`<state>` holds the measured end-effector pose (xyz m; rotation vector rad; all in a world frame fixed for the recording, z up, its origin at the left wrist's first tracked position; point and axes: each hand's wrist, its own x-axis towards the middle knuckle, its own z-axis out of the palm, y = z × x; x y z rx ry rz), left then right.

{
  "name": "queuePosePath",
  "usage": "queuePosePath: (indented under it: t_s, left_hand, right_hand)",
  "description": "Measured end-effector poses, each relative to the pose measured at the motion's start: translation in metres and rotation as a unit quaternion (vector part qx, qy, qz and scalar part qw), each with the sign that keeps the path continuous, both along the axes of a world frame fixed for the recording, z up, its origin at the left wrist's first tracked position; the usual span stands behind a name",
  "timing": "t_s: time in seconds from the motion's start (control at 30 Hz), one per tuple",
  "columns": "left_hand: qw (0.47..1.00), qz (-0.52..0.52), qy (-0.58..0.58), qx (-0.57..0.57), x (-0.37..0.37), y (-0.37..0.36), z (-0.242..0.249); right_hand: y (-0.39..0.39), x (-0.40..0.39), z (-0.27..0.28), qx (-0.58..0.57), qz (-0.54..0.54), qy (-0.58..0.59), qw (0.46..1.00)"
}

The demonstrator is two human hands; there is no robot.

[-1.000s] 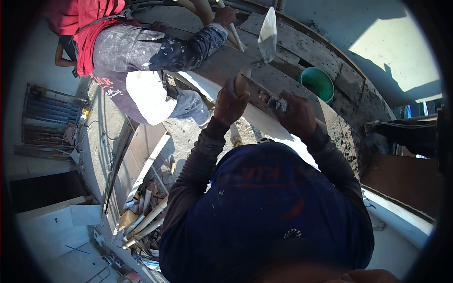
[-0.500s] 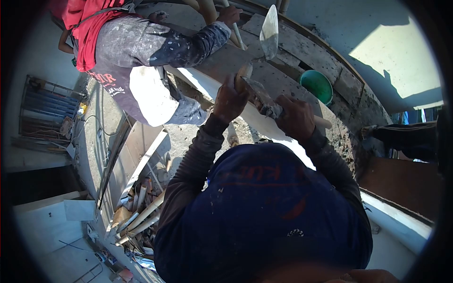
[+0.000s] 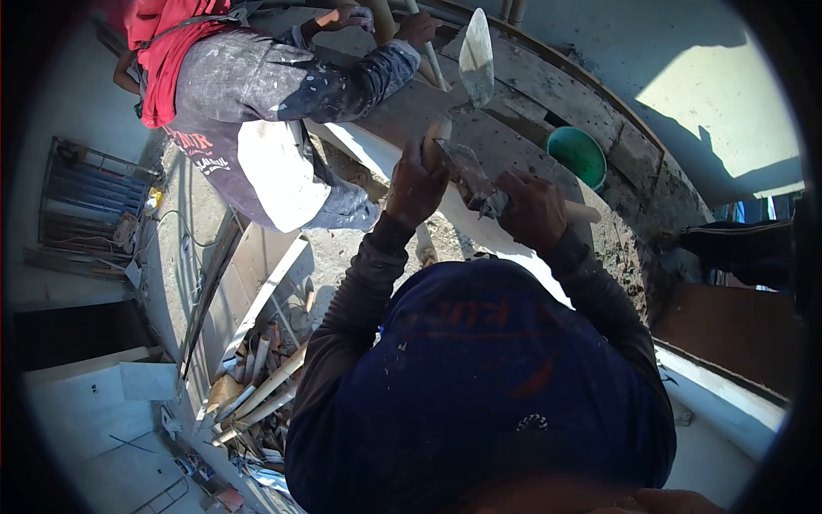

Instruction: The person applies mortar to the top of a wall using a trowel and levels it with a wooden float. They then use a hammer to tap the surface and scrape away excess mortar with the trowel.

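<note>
My left hand (image 3: pixel 417 187) is closed around the wooden handle of a trowel (image 3: pixel 477 62). Its mortar-streaked, leaf-shaped blade points away from me, above a board surface. Close beside it, my right hand (image 3: pixel 534 208) grips a wooden-handled tool (image 3: pixel 583 212), whose handle end sticks out to the right. Between my hands lies a flat, grey-crusted piece (image 3: pixel 469 176) with a rough edge, its upper end near the trowel handle and its lower end at my right fingers. I cannot tell whether this piece is the tool's head.
A green bucket (image 3: pixel 575 158) stands beyond my right hand on a grimy plank platform (image 3: pixel 548 98). At the upper left, a co-worker in a dusty shirt (image 3: pixel 240 73) has one hand on a pole (image 3: pixel 428 56). Scrap wood (image 3: pixel 261 390) lies lower left. A dark-clothed limb (image 3: pixel 736 248) shows at right.
The trowel and my hands have shifted slightly left. The co-worker's other hand has risen into clearer view near the top.
</note>
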<state>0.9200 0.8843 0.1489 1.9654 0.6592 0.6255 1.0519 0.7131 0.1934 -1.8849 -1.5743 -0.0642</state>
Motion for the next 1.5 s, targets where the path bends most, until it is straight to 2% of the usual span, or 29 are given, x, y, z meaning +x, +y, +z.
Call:
queuePosePath:
  t_s: [0.07,0.17,0.23,0.3,0.4,0.47,0.5,0.53,0.57,0.6,0.63,0.7,0.73,0.8,0.83,0.9,0.93,1.07,1.17,1.2,1.27,1.3,1.33,1.4,1.5]
  left_hand:
    - [1.000,0.010,0.024,-0.015,-0.001,0.003,0.000]
    - [0.998,-0.017,-0.011,0.057,0.000,-0.003,0.001]
    - [0.999,-0.004,0.000,0.039,0.003,-0.001,-0.001]
    - [1.000,0.009,0.009,0.023,0.001,-0.001,0.000]
    - [0.996,0.015,-0.006,0.086,-0.006,-0.001,0.003]
    - [0.999,0.045,0.006,0.014,-0.005,-0.008,0.004]
    - [0.997,0.052,0.059,0.007,-0.007,-0.016,0.000]
    - [0.996,0.052,0.041,0.053,-0.011,-0.023,-0.007]
    - [0.997,0.053,0.063,0.007,-0.013,-0.030,-0.006]
    - [0.999,0.045,0.018,0.004,-0.012,-0.029,-0.024]
    - [0.999,0.049,0.016,-0.011,-0.011,-0.033,-0.022]
    - [0.998,0.038,-0.024,0.038,-0.008,-0.033,-0.032]
    - [0.990,-0.016,-0.112,0.085,-0.011,-0.037,-0.031]
    - [0.997,0.017,-0.034,0.065,-0.013,-0.037,-0.028]
    - [0.996,0.021,-0.040,0.072,-0.015,-0.041,-0.028]
    - [0.994,0.080,0.063,0.045,-0.019,-0.053,-0.030]
    - [0.993,0.086,0.059,0.047,-0.021,-0.060,-0.030]
    - [0.986,0.158,0.050,-0.006,-0.038,-0.080,-0.035]
    - [0.973,0.212,0.054,-0.077,-0.065,-0.096,-0.054]
    - [0.961,0.236,0.027,-0.144,-0.075,-0.102,-0.061]
    - [0.920,0.279,-0.038,-0.273,-0.095,-0.119,-0.074]
    - [0.903,0.291,-0.096,-0.302,-0.103,-0.129,-0.079]
    - [0.892,0.313,-0.104,-0.309,-0.111,-0.138,-0.084]
    - [0.858,0.330,-0.161,-0.359,-0.124,-0.153,-0.093]
    - [0.837,0.341,-0.199,-0.380,-0.139,-0.177,-0.112]
  right_hand:
    - [-0.006,0.002,-0.007,0.009,0.024,-0.004,1.000]
    - [-0.007,0.001,-0.011,0.004,0.053,-0.024,0.998]
    - [-0.004,0.003,-0.015,-0.002,0.057,-0.044,0.997]
    - [0.002,0.002,-0.026,0.012,0.041,-0.003,0.999]
    - [0.011,-0.007,-0.029,0.030,0.046,-0.044,0.998]
    - [0.013,0.000,-0.033,0.003,0.021,-0.041,0.999]
    - [0.016,0.007,-0.032,-0.019,-0.002,-0.043,0.999]
    - [0.014,0.012,-0.027,-0.017,-0.001,-0.020,1.000]
    - [0.007,0.015,-0.022,-0.007,0.003,0.000,1.000]
    - [0.002,0.012,-0.016,0.016,0.016,-0.002,1.000]
    - [-0.003,0.009,-0.016,0.006,0.025,-0.001,1.000]
    - [-0.011,0.000,-0.013,0.020,0.069,0.006,0.997]
    - [-0.011,-0.001,-0.013,0.030,0.090,-0.002,0.995]
    - [-0.009,0.003,-0.018,0.039,0.076,-0.038,0.996]
    - [-0.008,0.006,-0.020,0.046,0.080,-0.044,0.995]
    - [-0.008,0.013,-0.024,-0.024,0.010,-0.015,1.000]
    - [-0.011,0.014,-0.022,-0.020,0.015,-0.019,0.999]
    - [-0.018,0.009,-0.026,0.024,0.093,0.010,0.995]
    - [-0.022,0.002,-0.035,0.008,0.125,0.012,0.992]
    - [-0.022,0.001,-0.036,0.000,0.154,0.011,0.988]
    - [-0.024,0.001,-0.040,-0.011,0.122,-0.031,0.992]
    - [-0.025,0.003,-0.040,-0.038,0.113,-0.048,0.992]
    - [-0.026,0.005,-0.047,-0.047,0.138,-0.052,0.988]
    - [-0.023,0.014,-0.069,0.083,0.047,-0.157,0.983]
    - [-0.021,0.031,-0.085,-0.026,0.023,-0.134,0.990]
